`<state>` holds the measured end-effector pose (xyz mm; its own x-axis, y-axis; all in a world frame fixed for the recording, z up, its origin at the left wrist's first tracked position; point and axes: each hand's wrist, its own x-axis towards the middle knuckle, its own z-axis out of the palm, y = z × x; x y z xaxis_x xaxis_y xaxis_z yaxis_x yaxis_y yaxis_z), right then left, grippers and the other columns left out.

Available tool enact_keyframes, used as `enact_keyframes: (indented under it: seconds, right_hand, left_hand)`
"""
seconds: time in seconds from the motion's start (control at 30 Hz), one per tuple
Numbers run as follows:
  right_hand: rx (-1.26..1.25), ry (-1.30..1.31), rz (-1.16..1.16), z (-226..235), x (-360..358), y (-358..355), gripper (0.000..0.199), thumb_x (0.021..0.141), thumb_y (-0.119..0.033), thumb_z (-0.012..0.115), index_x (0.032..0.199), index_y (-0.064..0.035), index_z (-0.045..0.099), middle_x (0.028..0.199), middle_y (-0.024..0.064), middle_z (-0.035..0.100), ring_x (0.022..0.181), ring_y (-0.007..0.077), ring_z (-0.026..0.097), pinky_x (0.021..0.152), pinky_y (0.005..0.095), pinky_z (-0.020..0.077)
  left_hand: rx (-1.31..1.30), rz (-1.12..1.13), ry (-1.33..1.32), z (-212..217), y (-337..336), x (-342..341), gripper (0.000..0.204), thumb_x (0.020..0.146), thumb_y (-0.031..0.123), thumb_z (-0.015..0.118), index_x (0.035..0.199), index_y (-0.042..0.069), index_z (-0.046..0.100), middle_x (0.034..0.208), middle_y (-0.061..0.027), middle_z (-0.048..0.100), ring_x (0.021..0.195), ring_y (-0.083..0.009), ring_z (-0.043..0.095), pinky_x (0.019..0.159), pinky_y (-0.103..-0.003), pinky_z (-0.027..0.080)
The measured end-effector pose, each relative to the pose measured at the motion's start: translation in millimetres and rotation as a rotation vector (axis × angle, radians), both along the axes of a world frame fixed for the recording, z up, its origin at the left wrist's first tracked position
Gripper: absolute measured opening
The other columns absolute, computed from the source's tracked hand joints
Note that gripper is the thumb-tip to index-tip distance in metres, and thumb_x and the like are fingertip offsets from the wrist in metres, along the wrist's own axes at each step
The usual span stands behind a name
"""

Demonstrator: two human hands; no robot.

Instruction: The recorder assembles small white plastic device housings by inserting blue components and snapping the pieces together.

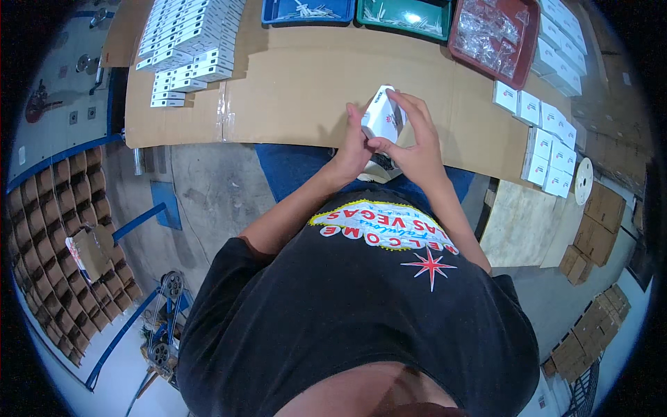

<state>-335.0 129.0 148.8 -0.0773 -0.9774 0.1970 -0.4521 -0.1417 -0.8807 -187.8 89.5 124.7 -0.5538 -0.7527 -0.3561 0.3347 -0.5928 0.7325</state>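
Cardboard-covered tabletop (299, 104) is carrying stacked white boxes (191, 35) at left and white cartons (549, 149) at right; which are finished, I cannot tell. Near its front edge, left hand (351, 151) and right hand (421, 144), each grip partly curled, are holding one white box (377, 122).

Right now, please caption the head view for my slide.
Left hand and right hand hold a white box at a cardboard-covered table, facing a blue tray, green tray and red tray.
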Motion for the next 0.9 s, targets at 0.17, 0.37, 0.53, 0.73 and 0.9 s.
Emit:
enact_keyframes:
  seconds: [0.17, 0.37, 0.53, 0.73, 0.9]
  right_hand:
    - [-0.023, -0.015, -0.107, -0.4, 13.3, -0.7, 0.071, 0.078, -0.027, 0.088, 0.141, -0.0095, 0.06, 0.134, 0.0145, 0.055, 0.126, 0.0325, 0.057, 0.107, 0.0432, 0.0468]
    - [-0.198, 0.213, 0.048, 12.2, 3.3, -5.9, 0.04, 0.083, -0.014, 0.08, 0.12, -0.0053, 0.067, 0.122, 0.0129, 0.062, 0.115, 0.0321, 0.06, 0.097, 0.0399, 0.0486]
    - [-0.134, 0.139, 0.012, -5.0, 10.9, -14.1, 0.02, 0.085, -0.015, 0.076, 0.096, -0.0031, 0.064, 0.096, 0.0125, 0.061, 0.09, 0.0324, 0.059, 0.077, 0.042, 0.0471]
    - [-0.18, 0.151, -0.096, -18.1, 25.3, -24.1, 0.019, 0.088, -0.013, 0.073, 0.084, -0.002, 0.059, 0.082, 0.0117, 0.055, 0.074, 0.0305, 0.054, 0.064, 0.0412, 0.0436]
    - [-0.205, 0.158, -0.097, -16.6, 29.4, -28.1, 0.02, 0.088, -0.011, 0.072, 0.079, -0.0024, 0.057, 0.078, 0.0114, 0.054, 0.072, 0.0304, 0.053, 0.062, 0.0411, 0.043]
  left_hand:
    - [0.014, 0.095, 0.072, -17.0, -3.0, -11.1, 0.096, 0.098, 0.082, 0.013, 0.152, 0.008, 0.043, 0.124, -0.0085, 0.063, 0.11, -0.0177, 0.063, 0.094, -0.034, 0.053]
    - [0.2, -0.023, 0.068, -17.2, -8.9, -1.3, 0.089, 0.099, 0.081, 0.016, 0.131, 0.008, 0.056, 0.105, -0.0052, 0.065, 0.098, -0.0158, 0.065, 0.083, -0.032, 0.055]
    - [0.235, -0.098, 0.013, -36.0, -2.2, -5.9, 0.08, 0.099, 0.081, 0.025, 0.121, 0.011, 0.058, 0.108, -0.0056, 0.064, 0.101, -0.0169, 0.066, 0.085, -0.034, 0.056]
    - [0.344, -0.004, 0.063, -9.6, 1.7, -13.6, 0.075, 0.098, 0.081, 0.032, 0.117, 0.013, 0.058, 0.109, -0.004, 0.064, 0.102, -0.0156, 0.066, 0.088, -0.036, 0.056]
    - [0.387, 0.022, 0.127, -9.2, 2.2, -10.7, 0.075, 0.098, 0.08, 0.031, 0.117, 0.013, 0.056, 0.11, -0.0034, 0.062, 0.104, -0.0151, 0.065, 0.089, -0.035, 0.055]
